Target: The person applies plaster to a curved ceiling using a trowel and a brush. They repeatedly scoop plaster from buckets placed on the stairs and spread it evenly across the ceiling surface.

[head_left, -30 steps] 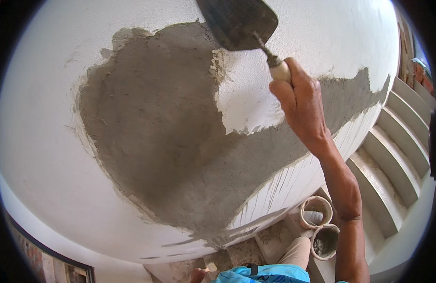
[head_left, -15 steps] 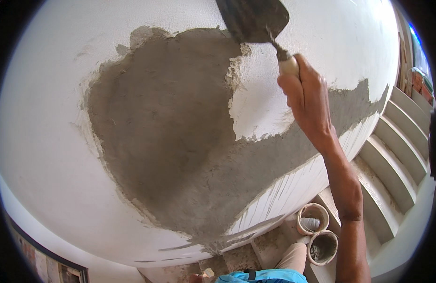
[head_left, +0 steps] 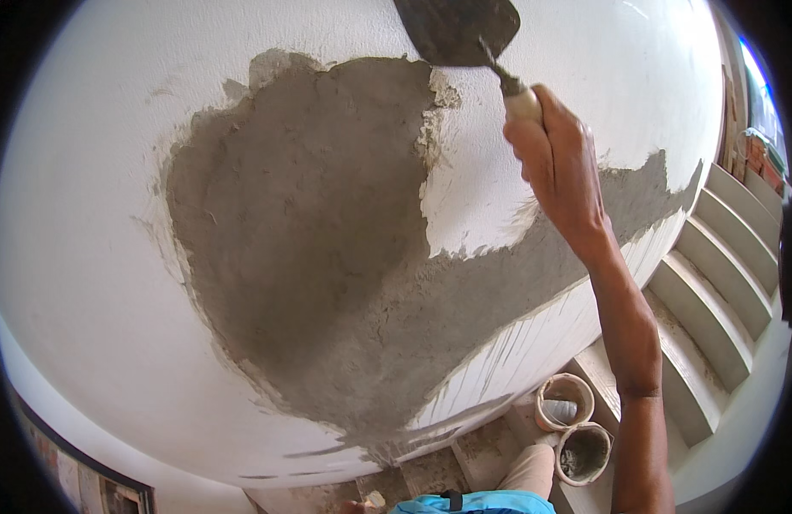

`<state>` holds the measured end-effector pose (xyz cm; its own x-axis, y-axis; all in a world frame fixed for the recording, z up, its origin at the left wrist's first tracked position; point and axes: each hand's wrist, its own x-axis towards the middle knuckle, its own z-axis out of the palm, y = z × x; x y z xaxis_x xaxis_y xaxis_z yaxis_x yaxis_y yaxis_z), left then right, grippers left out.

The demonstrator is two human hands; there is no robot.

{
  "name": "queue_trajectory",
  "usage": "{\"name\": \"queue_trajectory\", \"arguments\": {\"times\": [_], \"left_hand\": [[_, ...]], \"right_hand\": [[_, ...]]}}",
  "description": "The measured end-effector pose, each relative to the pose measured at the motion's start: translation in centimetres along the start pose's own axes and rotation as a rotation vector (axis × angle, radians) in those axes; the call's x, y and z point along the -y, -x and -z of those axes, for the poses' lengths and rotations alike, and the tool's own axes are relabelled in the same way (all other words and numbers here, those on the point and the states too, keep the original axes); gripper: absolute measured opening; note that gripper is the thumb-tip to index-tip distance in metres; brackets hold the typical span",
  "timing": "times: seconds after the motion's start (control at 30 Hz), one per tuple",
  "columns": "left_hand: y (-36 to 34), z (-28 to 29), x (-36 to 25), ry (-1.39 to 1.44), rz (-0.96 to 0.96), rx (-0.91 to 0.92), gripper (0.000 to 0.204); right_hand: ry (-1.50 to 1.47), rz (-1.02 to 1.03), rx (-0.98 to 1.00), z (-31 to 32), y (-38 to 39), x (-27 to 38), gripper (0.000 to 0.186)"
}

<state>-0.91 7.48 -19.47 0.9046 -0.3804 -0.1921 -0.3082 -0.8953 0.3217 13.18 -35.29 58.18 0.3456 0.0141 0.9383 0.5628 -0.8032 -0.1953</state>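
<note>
My right hand [head_left: 557,163] is closed round the pale handle of a pointing trowel [head_left: 460,30], its forearm reaching up from the lower right. The trowel's dark blade lies over the white wall [head_left: 79,231], by the upper right corner of a large patch of wet grey mortar [head_left: 302,231]. Rough, crumbly mortar edges the patch just below the blade. Whether the blade touches the wall is hard to tell. Only a sliver of my left hand [head_left: 351,507] shows at the lower edge, beside a small pale object [head_left: 375,499]; its fingers are hidden.
Two buckets stand together below my right forearm: one holds a pale rounded thing [head_left: 560,411], the other grey mortar [head_left: 584,454]. Concrete stairs [head_left: 704,300] climb along the right. Bottom left shows a dark-framed opening [head_left: 113,493]. My trouser leg [head_left: 530,469] is near the buckets.
My right hand and the trowel have shifted slightly up along the wall. The view has moved a little too. The grip on the trowel is the same.
</note>
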Motion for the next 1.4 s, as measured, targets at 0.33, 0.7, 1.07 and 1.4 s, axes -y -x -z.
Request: {"name": "queue_trajectory", "arguments": {"times": [0.33, 0.7, 1.07, 1.4], "left_hand": [[-0.8, 0.1, -0.4, 0.005, 0.002, -0.005, 0.021], [-0.7, -0.1, -0.3, 0.010, 0.011, -0.006, 0.021], [0.7, -0.9, 0.0, 0.016, 0.034, -0.009, 0.022], [0.0, -0.7, -0.7, 0.025, 0.061, -0.018, 0.022]], "right_hand": [[-0.006, -0.049, 0.020, 0.1, -0.8, 0.3, 0.025], [0.009, -0.096, 0.049, 0.8, -0.1, -0.1, 0.026], [-0.021, -0.149, 0.096, 0.1, 1.8, -0.1, 0.024], [-0.064, -0.173, 0.022, 0.4, -0.9, 1.0, 0.025]]}}
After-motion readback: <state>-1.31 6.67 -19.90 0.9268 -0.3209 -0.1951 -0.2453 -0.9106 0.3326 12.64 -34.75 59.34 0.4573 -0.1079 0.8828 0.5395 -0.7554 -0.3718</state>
